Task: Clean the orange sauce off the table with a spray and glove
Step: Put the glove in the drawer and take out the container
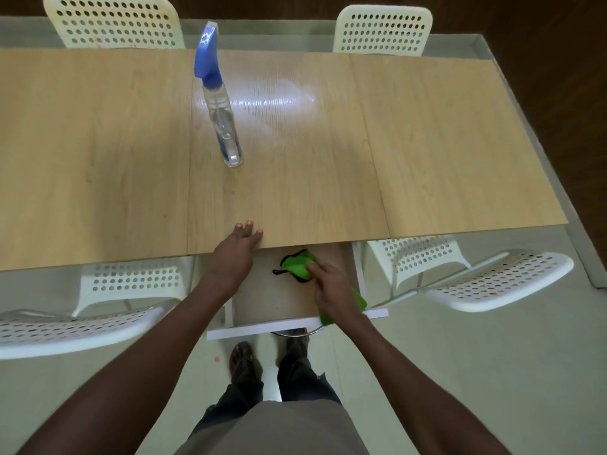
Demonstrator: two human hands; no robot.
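Observation:
A clear spray bottle [223, 123] with a blue trigger head stands upright on the wooden table [427, 142], left of a shiny wet-looking patch. No orange sauce shows on the tabletop. My left hand [238, 249] rests flat with straight fingers on the table's near edge. Below that edge a drawer [272, 293] is pulled out. Inside it lies a green glove [297, 266] with black trim. My right hand [331, 287] grips the glove, and part of the green fabric sticks out under my wrist at the drawer's white front.
White perforated chairs stand at the far side [115, 23] [382, 29] and at the near side [492, 280] [82, 320]. My feet [244, 359] stand on the pale floor below the drawer. A small orange spot [216, 358] marks the floor.

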